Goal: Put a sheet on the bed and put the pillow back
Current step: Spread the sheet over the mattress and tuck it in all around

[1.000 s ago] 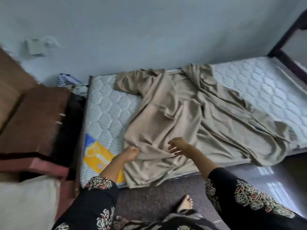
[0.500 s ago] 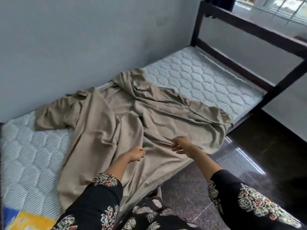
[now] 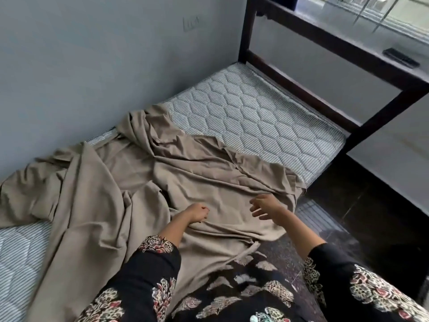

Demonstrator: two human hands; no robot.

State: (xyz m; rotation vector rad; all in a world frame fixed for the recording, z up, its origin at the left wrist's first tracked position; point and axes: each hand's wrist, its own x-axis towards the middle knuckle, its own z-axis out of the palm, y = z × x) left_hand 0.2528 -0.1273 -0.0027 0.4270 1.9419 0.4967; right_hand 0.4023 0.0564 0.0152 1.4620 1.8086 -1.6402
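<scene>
The left hand (image 3: 197,212) pinches the crumpled tan sheet (image 3: 139,182) at the near edge of the bed (image 3: 255,112); the right hand (image 3: 267,206) hovers just beside it, fingers spread.

The sheet (image 3: 144,182) lies bunched on the mattress (image 3: 255,117), over its middle and spilling off its near edge, while the mattress's right end lies uncovered. The wall (image 3: 92,66) runs along the mattress's far side, the bed frame (image 3: 325,40) stands at its right end, and the floor (image 3: 371,217) lies before its near edge.
</scene>
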